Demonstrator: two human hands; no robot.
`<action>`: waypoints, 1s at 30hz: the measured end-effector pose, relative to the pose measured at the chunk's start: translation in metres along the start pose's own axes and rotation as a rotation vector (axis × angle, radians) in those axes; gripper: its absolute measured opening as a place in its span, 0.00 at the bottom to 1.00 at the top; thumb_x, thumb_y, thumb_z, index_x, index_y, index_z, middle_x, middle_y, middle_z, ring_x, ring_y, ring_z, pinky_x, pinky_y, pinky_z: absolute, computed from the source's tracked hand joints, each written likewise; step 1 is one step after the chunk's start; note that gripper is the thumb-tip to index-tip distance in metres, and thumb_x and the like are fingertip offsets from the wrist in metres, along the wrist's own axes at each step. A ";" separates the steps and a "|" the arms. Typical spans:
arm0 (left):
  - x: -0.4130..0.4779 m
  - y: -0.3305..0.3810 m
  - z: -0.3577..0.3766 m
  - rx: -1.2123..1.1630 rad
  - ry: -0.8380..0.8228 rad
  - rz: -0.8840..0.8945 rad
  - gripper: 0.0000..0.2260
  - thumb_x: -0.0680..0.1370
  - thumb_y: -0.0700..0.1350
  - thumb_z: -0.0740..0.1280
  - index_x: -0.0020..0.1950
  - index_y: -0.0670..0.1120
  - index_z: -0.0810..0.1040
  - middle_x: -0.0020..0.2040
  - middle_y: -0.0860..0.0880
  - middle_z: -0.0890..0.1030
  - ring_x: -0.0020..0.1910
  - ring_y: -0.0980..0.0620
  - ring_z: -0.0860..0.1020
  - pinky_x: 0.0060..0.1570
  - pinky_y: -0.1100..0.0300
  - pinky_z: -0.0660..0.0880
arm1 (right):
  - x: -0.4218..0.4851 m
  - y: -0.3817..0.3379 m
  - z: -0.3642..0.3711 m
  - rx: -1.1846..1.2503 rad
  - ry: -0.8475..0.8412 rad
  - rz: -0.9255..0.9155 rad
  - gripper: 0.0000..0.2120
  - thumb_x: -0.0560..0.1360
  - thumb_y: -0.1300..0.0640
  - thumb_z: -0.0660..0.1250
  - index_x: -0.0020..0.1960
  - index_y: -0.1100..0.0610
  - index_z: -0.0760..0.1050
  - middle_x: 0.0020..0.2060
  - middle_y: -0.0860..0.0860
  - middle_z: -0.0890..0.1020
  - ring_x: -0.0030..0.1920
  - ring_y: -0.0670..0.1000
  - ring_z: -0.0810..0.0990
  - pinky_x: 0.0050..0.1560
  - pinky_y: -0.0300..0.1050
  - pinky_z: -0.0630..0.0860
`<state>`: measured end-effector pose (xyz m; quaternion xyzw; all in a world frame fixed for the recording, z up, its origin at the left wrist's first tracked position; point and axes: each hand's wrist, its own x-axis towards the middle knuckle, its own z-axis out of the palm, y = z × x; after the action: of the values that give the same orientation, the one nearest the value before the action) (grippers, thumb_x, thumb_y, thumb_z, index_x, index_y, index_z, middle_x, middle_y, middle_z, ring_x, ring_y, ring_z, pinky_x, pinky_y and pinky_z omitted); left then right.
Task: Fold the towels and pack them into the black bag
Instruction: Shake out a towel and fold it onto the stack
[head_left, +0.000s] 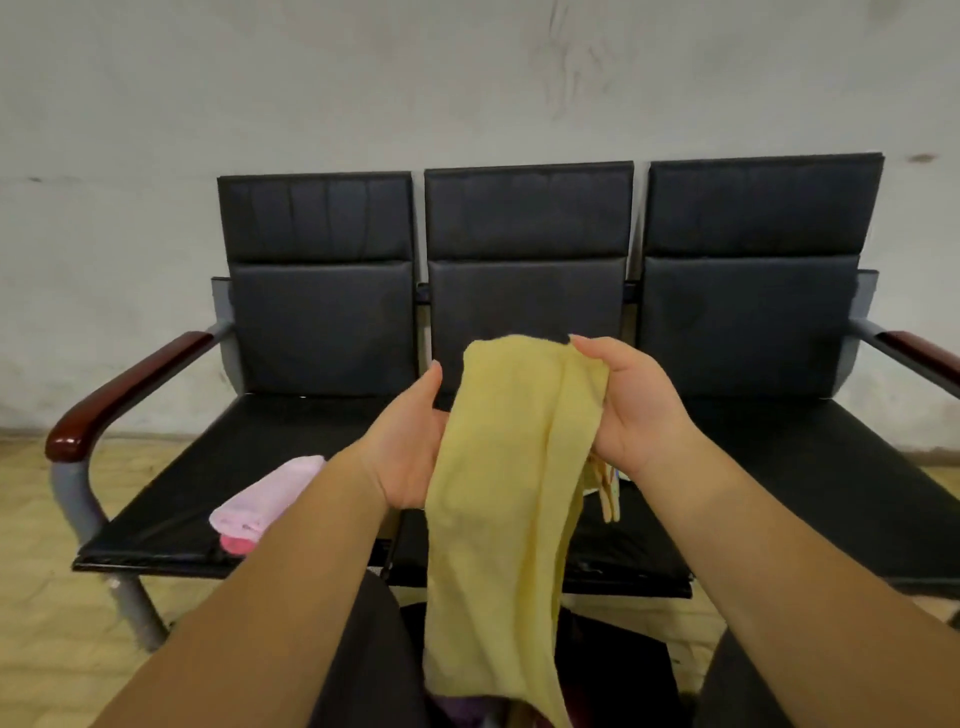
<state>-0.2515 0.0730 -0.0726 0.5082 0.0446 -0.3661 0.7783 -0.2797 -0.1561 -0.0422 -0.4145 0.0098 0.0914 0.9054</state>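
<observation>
Item under inspection: one yellow towel (498, 499), plain, soft, unfolded, bunched lengthwise into loose vertical folds. It is held in the air in front of the middle seat of the row of seats (530, 291), with its upper end level with the lower backrest and its lower end hanging below the front seat edge, out of view at the bottom.

Right hand (639, 410): grips the towel's upper right edge, thumb on the near side, fingers behind the cloth. Left hand (410, 441): set against the towel's left side, thumb straight and free; its fingers are hidden behind the cloth, so I cannot tell whether it grips.

Other items: a pink towel (265, 499), folded, lies on the left seat of the row near its front edge, partly covered by the left forearm. A small pale item (609, 493) lies on the middle seat, mostly hidden by the yellow towel and the right wrist; not identifiable. A dark object (618, 670) sits below the front of the middle seat; too unclear to identify.

Surroundings: the row has three black padded seats on a grey metal frame, with dark red armrests (130, 384) at both ends. It stands against a scuffed grey-white wall (467, 78) on a tan patterned floor (31, 519).
</observation>
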 end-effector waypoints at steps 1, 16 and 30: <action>0.002 -0.006 -0.005 0.005 -0.058 -0.014 0.42 0.79 0.76 0.58 0.71 0.41 0.82 0.72 0.38 0.79 0.71 0.35 0.78 0.77 0.40 0.66 | -0.001 0.004 -0.007 0.015 0.050 0.019 0.15 0.83 0.55 0.66 0.65 0.63 0.82 0.59 0.62 0.86 0.59 0.63 0.87 0.67 0.64 0.78; 0.052 -0.073 -0.038 0.047 -0.023 0.242 0.23 0.81 0.29 0.63 0.76 0.40 0.75 0.71 0.37 0.80 0.71 0.36 0.79 0.71 0.40 0.75 | 0.004 0.071 -0.093 -0.150 0.232 0.176 0.17 0.85 0.53 0.66 0.69 0.59 0.81 0.64 0.58 0.85 0.65 0.60 0.84 0.73 0.61 0.74; 0.092 -0.076 -0.058 0.528 0.533 0.428 0.22 0.72 0.39 0.79 0.66 0.46 0.82 0.55 0.47 0.88 0.55 0.46 0.87 0.62 0.40 0.82 | 0.028 0.082 -0.113 -0.842 0.370 -0.145 0.29 0.71 0.46 0.80 0.67 0.28 0.73 0.58 0.51 0.84 0.56 0.51 0.87 0.61 0.56 0.83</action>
<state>-0.2142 0.0565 -0.1990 0.7646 0.0422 -0.0512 0.6411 -0.2602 -0.1839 -0.1803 -0.7549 0.1044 -0.0514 0.6454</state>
